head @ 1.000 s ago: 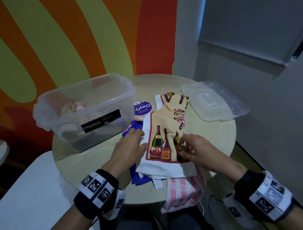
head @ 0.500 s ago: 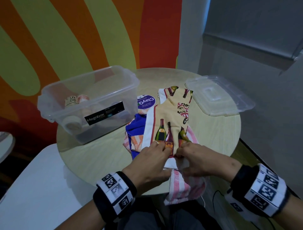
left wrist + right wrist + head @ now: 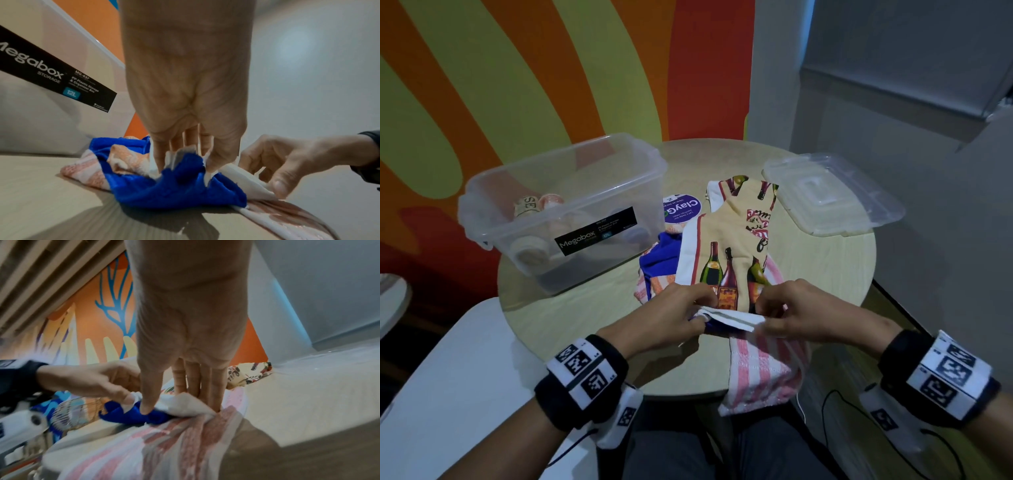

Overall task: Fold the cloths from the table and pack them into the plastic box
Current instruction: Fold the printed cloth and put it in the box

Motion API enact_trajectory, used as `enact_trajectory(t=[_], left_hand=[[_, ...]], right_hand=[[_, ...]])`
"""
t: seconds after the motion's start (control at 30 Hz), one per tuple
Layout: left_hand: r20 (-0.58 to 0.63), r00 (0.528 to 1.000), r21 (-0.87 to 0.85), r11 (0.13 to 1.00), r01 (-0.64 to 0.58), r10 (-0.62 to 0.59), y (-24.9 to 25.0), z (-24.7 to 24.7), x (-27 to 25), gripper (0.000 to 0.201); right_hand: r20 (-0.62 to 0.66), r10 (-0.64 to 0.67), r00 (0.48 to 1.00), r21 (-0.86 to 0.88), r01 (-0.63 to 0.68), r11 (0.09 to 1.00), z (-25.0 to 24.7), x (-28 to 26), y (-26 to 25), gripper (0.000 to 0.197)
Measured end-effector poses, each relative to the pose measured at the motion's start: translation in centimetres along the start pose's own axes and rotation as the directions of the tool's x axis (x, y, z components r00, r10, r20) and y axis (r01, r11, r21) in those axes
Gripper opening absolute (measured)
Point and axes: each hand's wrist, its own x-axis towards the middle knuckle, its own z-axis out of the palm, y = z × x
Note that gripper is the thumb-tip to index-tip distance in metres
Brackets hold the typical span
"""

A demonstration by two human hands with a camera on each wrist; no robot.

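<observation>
The bottle-print cloth (image 3: pixel 736 240) lies lengthwise away from the person on the round counter (image 3: pixel 825 274), right of the clear plastic box (image 3: pixel 571 205) — soft woven cotton, white-hemmed. Left hand (image 3: pixel 671 318) and right hand (image 3: pixel 801 311) pinch its near hem with curled fingers, over a blue cloth (image 3: pixel 659 257) and striped pink cloth (image 3: pixel 760 370).

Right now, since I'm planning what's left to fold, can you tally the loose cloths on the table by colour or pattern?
Wine-bottle print cloth: 1
Blue cloth: 1
Pink-and-white striped cloth: 1
Orange-and-white cloth: 1
Total: 4 that I can tell apart; more may lie hidden underneath.
</observation>
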Motion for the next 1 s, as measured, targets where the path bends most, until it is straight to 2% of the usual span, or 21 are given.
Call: enact_trajectory(t=[0.07, 0.1, 0.2, 0.3, 0.5, 0.6, 0.7, 0.83, 0.9, 1.0], left_hand=[[0.015, 1.000, -0.009, 1.000, 0.014, -0.014, -0.1, -0.2, -0.2, 0.020], [0.025, 1.000, -0.001, 1.000, 0.019, -0.019, 0.0, -0.2, -0.3, 0.021], [0.050, 0.998, 0.020, 0.999, 0.028, -0.029, -0.1, -0.8, -0.5, 0.022], [0.109, 0.993, 0.035, 0.999, 0.042, -0.045, -0.7, -1.4, -0.7, 0.030], [0.068, 0.998, 0.064, 0.998, 0.010, -0.014, 0.3, -1.1, -0.7, 0.014], [0.086, 0.996, 0.264, 0.964, 0.002, -0.026, -0.2, -0.3, -1.0, 0.008], [0.072, 0.996, 0.340, 0.940, 0.026, -0.054, -0.9, -0.3, -1.1, 0.004], [0.068, 0.997, 0.309, 0.951, 0.005, -0.028, -1.2, -0.5, -1.7, 0.013], [0.092, 0.995, 0.290, 0.957, 0.000, -0.028, -1.2, -0.1, -2.2, 0.028], [0.058, 0.998, 0.340, 0.941, -0.003, -0.017, -1.3, 0.7, -2.4, 0.024]], right_hand=[[-0.030, -0.021, 0.999, -0.124, 0.017, 0.992, 0.9, 0.0, -0.2, 0.028], [-0.052, -0.051, 0.997, -0.202, 0.039, 0.979, 1.6, 0.2, -0.1, 0.026], [-0.081, -0.095, 0.992, -0.307, 0.066, 0.949, 2.4, 0.8, 0.0, 0.009], [-0.057, -0.076, 0.995, -0.242, 0.060, 0.968, 1.3, 0.6, 0.1, 0.011], [-0.070, -0.104, 0.992, -0.157, 0.092, 0.983, 0.6, -0.2, 0.3, 0.017], [-0.101, -0.095, 0.990, -0.169, 0.077, 0.983, 0.9, -0.4, 0.5, 0.019], [-0.096, -0.084, 0.992, -0.153, 0.069, 0.986, 0.8, -0.7, 0.8, 0.019], [-0.046, -0.097, 0.994, -0.122, 0.091, 0.988, 0.4, -0.9, 0.2, 0.015], [-0.021, -0.074, 0.997, -0.105, 0.072, 0.992, 0.0, -0.9, -0.1, 0.025], [-0.007, -0.076, 0.997, -0.133, 0.074, 0.988, 0.0, -0.8, -0.3, 0.034]])
